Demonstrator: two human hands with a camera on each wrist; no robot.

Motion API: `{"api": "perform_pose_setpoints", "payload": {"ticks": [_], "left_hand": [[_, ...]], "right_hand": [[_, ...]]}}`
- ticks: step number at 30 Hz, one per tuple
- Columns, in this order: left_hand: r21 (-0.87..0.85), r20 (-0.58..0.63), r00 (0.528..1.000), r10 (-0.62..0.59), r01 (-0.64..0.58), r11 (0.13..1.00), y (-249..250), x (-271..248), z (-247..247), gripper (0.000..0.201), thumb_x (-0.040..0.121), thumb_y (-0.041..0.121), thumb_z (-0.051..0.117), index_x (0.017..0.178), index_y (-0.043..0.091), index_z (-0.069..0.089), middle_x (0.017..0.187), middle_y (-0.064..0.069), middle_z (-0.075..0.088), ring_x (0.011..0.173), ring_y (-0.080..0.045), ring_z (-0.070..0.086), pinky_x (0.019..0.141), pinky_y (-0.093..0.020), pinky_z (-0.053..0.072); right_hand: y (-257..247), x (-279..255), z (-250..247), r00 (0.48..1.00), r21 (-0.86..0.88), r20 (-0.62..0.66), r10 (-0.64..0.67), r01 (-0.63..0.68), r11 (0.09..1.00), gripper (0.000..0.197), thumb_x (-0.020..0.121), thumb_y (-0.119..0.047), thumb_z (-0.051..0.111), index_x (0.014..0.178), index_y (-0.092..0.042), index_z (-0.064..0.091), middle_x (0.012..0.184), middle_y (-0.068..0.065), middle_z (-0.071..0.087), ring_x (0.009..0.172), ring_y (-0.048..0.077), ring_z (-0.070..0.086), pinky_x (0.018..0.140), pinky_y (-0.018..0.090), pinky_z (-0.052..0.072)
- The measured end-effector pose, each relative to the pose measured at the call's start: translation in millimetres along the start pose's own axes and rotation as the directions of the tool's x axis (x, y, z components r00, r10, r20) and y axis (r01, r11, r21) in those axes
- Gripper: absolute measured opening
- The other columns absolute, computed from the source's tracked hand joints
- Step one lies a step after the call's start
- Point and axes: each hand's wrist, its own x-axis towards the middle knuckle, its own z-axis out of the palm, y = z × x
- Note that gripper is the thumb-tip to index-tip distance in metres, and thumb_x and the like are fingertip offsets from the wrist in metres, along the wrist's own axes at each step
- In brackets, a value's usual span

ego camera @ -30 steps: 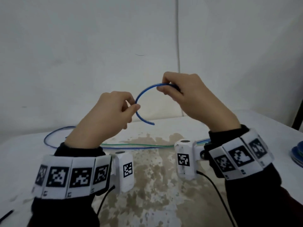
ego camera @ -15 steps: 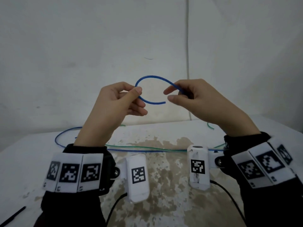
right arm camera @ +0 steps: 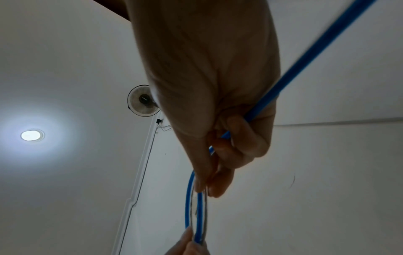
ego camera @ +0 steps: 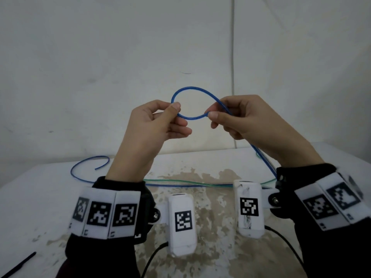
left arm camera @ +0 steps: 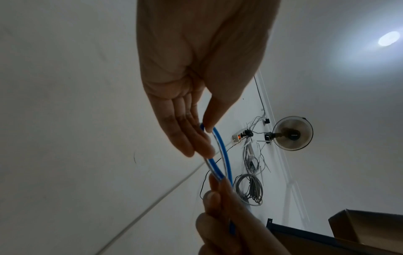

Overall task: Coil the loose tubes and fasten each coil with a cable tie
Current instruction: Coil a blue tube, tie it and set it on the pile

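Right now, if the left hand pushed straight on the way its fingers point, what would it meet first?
Probably the right hand: the left hand points across the small blue tube loop that both hands pinch. Depth is unclear, so it might pass just beside it.

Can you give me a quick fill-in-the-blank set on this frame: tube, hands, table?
1. Both hands hold a tube whose colour is ____.
2. Between the left hand and the right hand, the tube is bent into one ____.
3. Beside the blue tube on the table lies a second tube, coloured ____.
4. The black strip lies near the table's front ____ corner.

Missing words: blue; loop; green; left
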Motion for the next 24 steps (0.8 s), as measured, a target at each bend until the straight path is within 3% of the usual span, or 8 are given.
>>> {"api": "perform_pose_setpoints", "payload": {"ticks": [7,10,12,15,17,21,24], "left_hand": [[-0.019,0.184,0.983,-0.019,0.023,1.000,3,-4,8,0.013,0.092,0.014,0.056,0.083,0.004,0.058,0.063,-0.007,0.063,0.054,-0.019,0.063,0.064,-0.030,0.057],[0.037,0.212,0.977,-0.016,0.008,0.999,1,-6,16,0.013,0.092,0.014,0.056,0.081,0.008,0.060,0.064,-0.006,0.061,0.058,-0.017,0.061,0.064,-0.030,0.056],[0.100,0.218,0.976,-0.021,-0.001,0.995,-1,-6,19,0.021,0.093,0.016,0.057,0.073,0.012,0.061,0.064,0.000,0.059,0.062,-0.014,0.056,0.063,-0.028,0.051],[0.033,0.237,0.971,-0.042,0.035,0.999,-1,-3,21,0.031,0.084,0.032,0.056,0.056,0.020,0.062,0.069,-0.002,0.055,0.061,-0.014,0.049,0.061,-0.028,0.045],[-0.031,0.255,0.967,-0.021,0.030,0.999,0,-3,21,0.035,0.082,0.035,0.053,0.052,0.018,0.058,0.070,-0.007,0.054,0.057,-0.014,0.047,0.057,-0.026,0.043],[0.040,0.316,0.947,0.059,-0.076,0.996,-3,-7,19,0.033,0.086,0.035,0.055,0.058,0.019,0.063,0.060,-0.007,0.050,0.052,-0.012,0.043,0.057,-0.022,0.040],[0.055,0.377,0.923,0.079,-0.108,0.993,-3,-8,16,0.029,0.088,0.030,0.054,0.069,0.012,0.066,0.053,-0.004,0.046,0.051,-0.011,0.042,0.057,-0.020,0.039]], "right_hand": [[0,3,4,0.994,0.223,-0.052,0.097,-0.083,0.971,0.023,0.096,-0.025,0.052,0.088,-0.015,0.071,0.073,-0.006,0.063,0.053,0.007,0.039,0.045,0.015,0.032],[-3,4,9,0.991,0.467,0.027,0.128,-0.126,0.875,0.027,0.099,-0.025,0.044,0.084,-0.011,0.062,0.071,-0.004,0.062,0.050,0.006,0.037,0.041,0.014,0.027],[-6,4,13,0.990,0.535,0.095,0.101,-0.136,0.834,0.027,0.099,-0.025,0.042,0.082,-0.010,0.057,0.065,-0.003,0.056,0.045,0.005,0.031,0.040,0.015,0.024],[-9,3,15,0.987,0.510,0.144,0.076,-0.140,0.849,0.024,0.093,-0.026,0.048,0.085,-0.006,0.058,0.057,-0.003,0.049,0.043,0.005,0.023,0.039,0.015,0.023],[-11,2,16,0.985,0.494,0.157,0.071,-0.140,0.858,0.020,0.085,-0.027,0.054,0.084,-0.007,0.056,0.055,-0.001,0.049,0.040,0.004,0.024,0.037,0.014,0.024],[-12,0,14,0.981,0.463,0.169,0.098,-0.167,0.871,0.014,0.085,-0.020,0.057,0.082,-0.009,0.049,0.050,0.001,0.051,0.036,0.003,0.026,0.033,0.012,0.022],[-11,-1,12,0.972,0.451,0.210,0.109,-0.195,0.871,0.020,0.077,-0.023,0.060,0.083,-0.009,0.048,0.050,0.002,0.050,0.035,0.002,0.024,0.032,0.012,0.022]]}}
